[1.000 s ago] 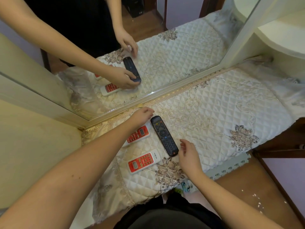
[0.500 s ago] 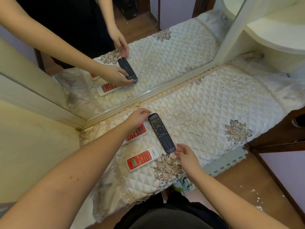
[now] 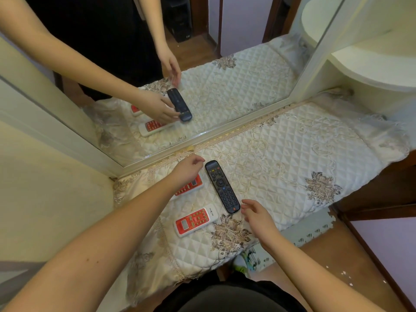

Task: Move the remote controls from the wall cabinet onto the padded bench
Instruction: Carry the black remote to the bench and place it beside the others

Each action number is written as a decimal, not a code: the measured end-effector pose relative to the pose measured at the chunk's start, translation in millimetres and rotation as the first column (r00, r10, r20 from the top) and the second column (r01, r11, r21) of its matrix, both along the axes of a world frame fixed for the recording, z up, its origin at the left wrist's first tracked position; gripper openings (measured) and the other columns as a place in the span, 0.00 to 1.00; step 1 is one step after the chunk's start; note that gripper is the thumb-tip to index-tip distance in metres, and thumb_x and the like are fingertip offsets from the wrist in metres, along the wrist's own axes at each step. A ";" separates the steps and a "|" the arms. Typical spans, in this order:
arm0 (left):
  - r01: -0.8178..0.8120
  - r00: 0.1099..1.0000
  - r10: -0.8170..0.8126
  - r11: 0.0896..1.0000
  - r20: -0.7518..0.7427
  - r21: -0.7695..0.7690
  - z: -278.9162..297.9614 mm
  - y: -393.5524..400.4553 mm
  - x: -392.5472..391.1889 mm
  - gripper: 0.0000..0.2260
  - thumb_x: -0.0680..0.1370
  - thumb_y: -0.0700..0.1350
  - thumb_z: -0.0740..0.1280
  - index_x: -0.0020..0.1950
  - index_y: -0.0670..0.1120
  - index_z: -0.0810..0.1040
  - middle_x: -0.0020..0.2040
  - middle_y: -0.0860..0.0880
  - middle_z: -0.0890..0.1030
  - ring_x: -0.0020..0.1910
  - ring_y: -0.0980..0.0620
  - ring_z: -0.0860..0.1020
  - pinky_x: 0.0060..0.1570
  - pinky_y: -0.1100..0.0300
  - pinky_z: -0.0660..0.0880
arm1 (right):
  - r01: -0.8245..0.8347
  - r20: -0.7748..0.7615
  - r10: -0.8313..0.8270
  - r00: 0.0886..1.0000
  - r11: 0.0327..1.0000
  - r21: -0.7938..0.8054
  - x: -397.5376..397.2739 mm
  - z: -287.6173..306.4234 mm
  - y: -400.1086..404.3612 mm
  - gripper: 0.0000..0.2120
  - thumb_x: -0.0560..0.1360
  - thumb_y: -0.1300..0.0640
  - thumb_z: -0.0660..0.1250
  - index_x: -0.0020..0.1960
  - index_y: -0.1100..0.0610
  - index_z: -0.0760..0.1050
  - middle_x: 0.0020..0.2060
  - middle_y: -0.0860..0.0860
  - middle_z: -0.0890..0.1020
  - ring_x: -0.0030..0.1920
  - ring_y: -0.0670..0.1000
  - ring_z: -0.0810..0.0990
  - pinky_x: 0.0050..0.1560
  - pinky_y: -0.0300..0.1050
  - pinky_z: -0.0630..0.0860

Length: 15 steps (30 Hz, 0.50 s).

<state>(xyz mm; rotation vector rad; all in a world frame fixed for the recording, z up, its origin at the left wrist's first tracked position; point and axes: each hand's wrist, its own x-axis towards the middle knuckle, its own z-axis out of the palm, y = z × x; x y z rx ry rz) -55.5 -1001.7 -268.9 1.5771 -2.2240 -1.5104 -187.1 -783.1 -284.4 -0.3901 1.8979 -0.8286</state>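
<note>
Three remotes lie on the quilted cream padded bench (image 3: pixel 292 158). A long black remote (image 3: pixel 222 186) lies flat, pointing toward the mirror. A red-and-white remote (image 3: pixel 195 220) sits nearer me. Another red-and-white remote (image 3: pixel 191 185) is partly under my left hand (image 3: pixel 187 169), which hovers just left of the black remote's top end, fingers loosely curled, holding nothing. My right hand (image 3: pixel 258 218) is open with fingers apart, just right of the black remote's near end, not touching it.
A large mirror (image 3: pixel 202 82) runs along the back of the bench and repeats the hands and remotes. A cream cabinet wall (image 3: pixel 45 188) stands at left, rounded white shelves (image 3: pixel 378 64) at right. Wooden floor (image 3: pixel 337 255) lies below the bench's front edge.
Both hands have come off the black remote, which now lies alone on the bench. My right hand drew slightly back toward the bench's front edge.
</note>
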 end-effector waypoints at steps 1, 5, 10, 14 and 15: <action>0.035 0.999 -0.035 0.999 0.019 -0.020 4.0 2.5 3.0 0.14 0.81 0.49 0.58 0.63 0.50 0.76 0.63 0.50 0.76 0.51 0.52 0.75 0.49 0.60 0.67 | -0.019 0.015 0.019 1.000 1.000 -0.001 -1.3 5.3 -0.7 0.12 0.79 0.59 0.57 0.61 0.53 0.73 0.55 0.50 0.80 0.56 0.51 0.78 0.60 0.51 0.75; 0.154 0.984 -0.148 0.986 0.099 -0.064 20.7 17.8 14.4 0.14 0.81 0.50 0.57 0.65 0.50 0.73 0.60 0.49 0.78 0.45 0.55 0.76 0.42 0.61 0.68 | -0.133 0.151 0.132 0.980 0.991 -0.004 -7.5 27.8 -3.4 0.12 0.79 0.58 0.59 0.60 0.54 0.76 0.53 0.50 0.82 0.53 0.50 0.81 0.57 0.46 0.76; 0.337 0.932 -0.298 0.921 0.207 -0.193 35.3 50.4 32.0 0.17 0.81 0.51 0.58 0.69 0.49 0.71 0.63 0.48 0.77 0.57 0.49 0.76 0.55 0.55 0.72 | -0.458 -0.131 0.459 0.879 0.888 0.043 -13.9 47.1 -7.3 0.13 0.80 0.52 0.59 0.62 0.51 0.75 0.55 0.50 0.81 0.53 0.48 0.79 0.52 0.45 0.74; 0.534 0.818 -0.358 0.763 0.450 -0.363 41.0 82.7 48.0 0.23 0.80 0.56 0.54 0.73 0.49 0.66 0.72 0.48 0.70 0.70 0.47 0.67 0.68 0.50 0.63 | -0.707 -0.443 0.698 0.562 0.684 0.180 -13.5 56.2 -4.2 0.19 0.80 0.48 0.57 0.69 0.54 0.70 0.61 0.52 0.77 0.57 0.52 0.76 0.52 0.43 0.71; 0.565 0.789 -0.340 0.728 0.513 -0.387 42.1 92.7 52.8 0.26 0.79 0.59 0.51 0.74 0.50 0.65 0.73 0.48 0.68 0.72 0.47 0.65 0.71 0.48 0.59 | -0.743 -0.534 0.722 0.441 0.627 0.234 -13.4 56.3 -1.5 0.20 0.81 0.49 0.56 0.69 0.55 0.69 0.62 0.53 0.76 0.58 0.54 0.75 0.55 0.46 0.72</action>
